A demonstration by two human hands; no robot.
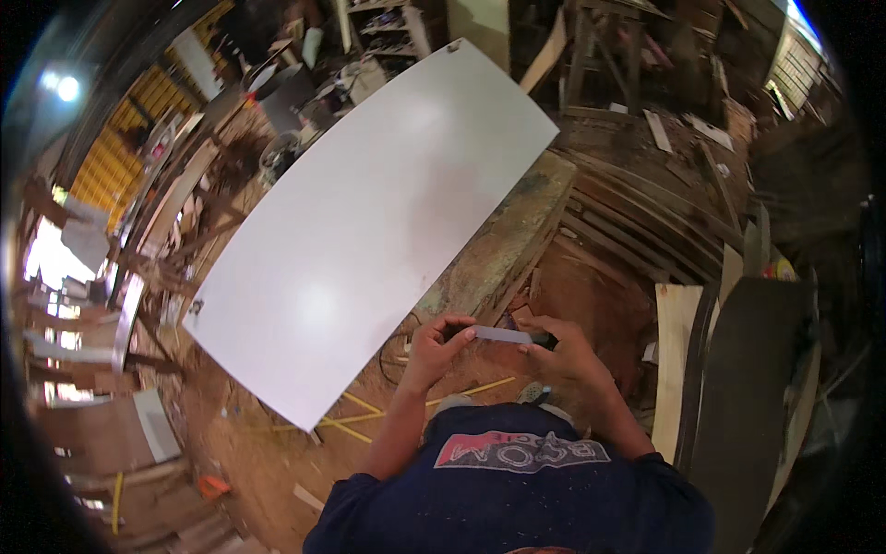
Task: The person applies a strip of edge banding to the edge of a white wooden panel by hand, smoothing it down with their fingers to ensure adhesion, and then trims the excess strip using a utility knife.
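Observation:
In front of my chest I hold a flat grey blade-like strip with a dark, handle-like end. Its exact kind is not clear. My left hand is closed, pinching the strip's left end between thumb and fingers. The fingers of my right hand wrap round the dark end at the right. Just beyond my hands lies a large white glossy panel, slanting from lower left to upper right. It rests on a worn workbench, which shows along its right edge. Neither hand touches the panel.
Dark and pale boards lean upright at my right. Long planks lie on the ground beyond them. Yellow strips cross the dirt floor near my feet. Buckets and clutter stand past the panel's far left edge.

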